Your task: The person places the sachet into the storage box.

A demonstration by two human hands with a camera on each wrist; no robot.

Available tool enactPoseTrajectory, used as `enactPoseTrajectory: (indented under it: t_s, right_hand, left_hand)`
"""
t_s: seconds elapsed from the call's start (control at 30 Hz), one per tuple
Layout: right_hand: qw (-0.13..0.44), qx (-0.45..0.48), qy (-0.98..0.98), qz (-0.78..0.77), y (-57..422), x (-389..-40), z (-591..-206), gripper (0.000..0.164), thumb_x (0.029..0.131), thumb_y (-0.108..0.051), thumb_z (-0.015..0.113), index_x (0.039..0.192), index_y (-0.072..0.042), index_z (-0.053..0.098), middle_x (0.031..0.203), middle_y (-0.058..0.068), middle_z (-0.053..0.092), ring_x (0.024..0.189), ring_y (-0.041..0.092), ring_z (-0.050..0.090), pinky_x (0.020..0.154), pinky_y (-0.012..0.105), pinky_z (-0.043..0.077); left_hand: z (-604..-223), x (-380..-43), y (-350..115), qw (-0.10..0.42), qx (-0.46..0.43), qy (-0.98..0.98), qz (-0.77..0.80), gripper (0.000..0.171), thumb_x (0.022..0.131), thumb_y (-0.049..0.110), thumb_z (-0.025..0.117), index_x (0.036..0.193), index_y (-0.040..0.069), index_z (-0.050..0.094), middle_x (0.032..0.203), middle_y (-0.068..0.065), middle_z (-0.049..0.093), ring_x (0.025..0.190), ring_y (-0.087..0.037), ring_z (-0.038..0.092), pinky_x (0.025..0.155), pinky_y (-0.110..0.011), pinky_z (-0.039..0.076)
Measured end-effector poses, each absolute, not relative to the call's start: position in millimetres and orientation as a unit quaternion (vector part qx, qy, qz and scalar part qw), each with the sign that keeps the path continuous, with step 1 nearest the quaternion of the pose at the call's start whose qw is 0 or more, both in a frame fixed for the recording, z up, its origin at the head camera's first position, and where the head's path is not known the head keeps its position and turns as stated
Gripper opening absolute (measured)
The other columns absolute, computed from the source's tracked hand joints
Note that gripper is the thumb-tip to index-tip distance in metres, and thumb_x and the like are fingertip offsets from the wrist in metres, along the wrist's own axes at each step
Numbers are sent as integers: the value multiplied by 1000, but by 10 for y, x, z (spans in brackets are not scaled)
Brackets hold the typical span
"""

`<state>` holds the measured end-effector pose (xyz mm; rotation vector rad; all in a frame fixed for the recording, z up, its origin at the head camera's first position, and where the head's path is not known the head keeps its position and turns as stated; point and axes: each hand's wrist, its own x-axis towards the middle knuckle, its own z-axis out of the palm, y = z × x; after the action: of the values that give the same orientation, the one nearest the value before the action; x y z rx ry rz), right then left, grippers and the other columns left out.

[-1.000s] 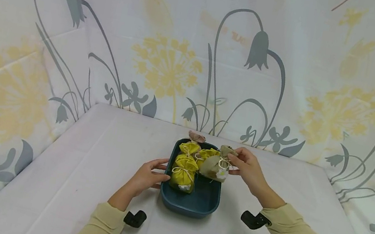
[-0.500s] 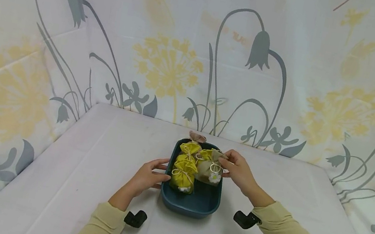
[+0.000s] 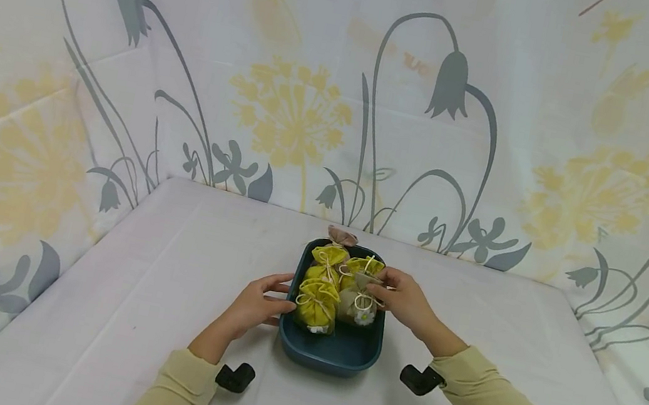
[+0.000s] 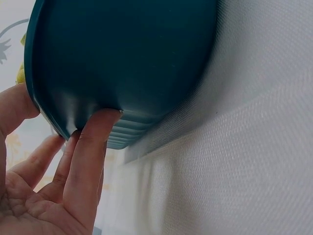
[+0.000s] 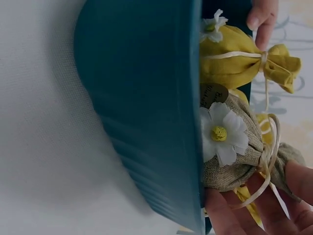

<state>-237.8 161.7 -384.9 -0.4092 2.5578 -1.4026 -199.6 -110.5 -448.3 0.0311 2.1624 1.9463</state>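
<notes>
A dark blue plastic basin [image 3: 329, 361] stands on the white table with several small drawstring pouches in it. My left hand [image 3: 256, 303] holds the basin's left side. In the left wrist view its thumb [image 4: 17, 107] lies at the rim and its fingers press the outer wall. My right hand [image 3: 410, 306] pinches the gathered top of a grey-beige pouch [image 5: 230, 174] at the basin's right side. This pouch has a pale cord and a white cloth flower [image 5: 222, 134]. Yellow pouches [image 3: 317, 303] sit to its left and behind it. Its lower part is hidden by the basin wall.
At the basin's far end the top of a pinkish-brown pouch [image 3: 342, 237] sticks up above the rim. White cloth covers the table [image 3: 213, 241]. A curtain [image 3: 325, 50] printed with flowers hangs behind.
My right hand has moved left and down with the grey-beige pouch, which now sits lower, inside the basin beside the yellow pouches. My left hand has stayed at the basin's side.
</notes>
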Motion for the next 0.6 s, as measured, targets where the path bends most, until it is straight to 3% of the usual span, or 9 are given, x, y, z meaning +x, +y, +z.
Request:
enactPoseTrajectory:
  t_s: [0.37,0.6]
  right_hand:
    - [109,-150,879,-440,1587,-2368,-3942,14,89,-16,63,93,-2,61,79,3,61,73,17,59,66,33,52]
    - [95,-138,872,-459,1618,-2353,-3981,30,87,-19,66,109,1,62,98,9,62,90,23,61,73,35,54]
  left_hand:
    - [-4487,-2005,-1103,119,10,739,663,60,86,9,67,140,10,42,129,-19,47,104,-29,58,71,-38,56]
    - [-4501,-2018,-1109,120,9,735,667,60,86,8,66,141,9,41,129,-19,46,104,-30,58,71,-39,56]
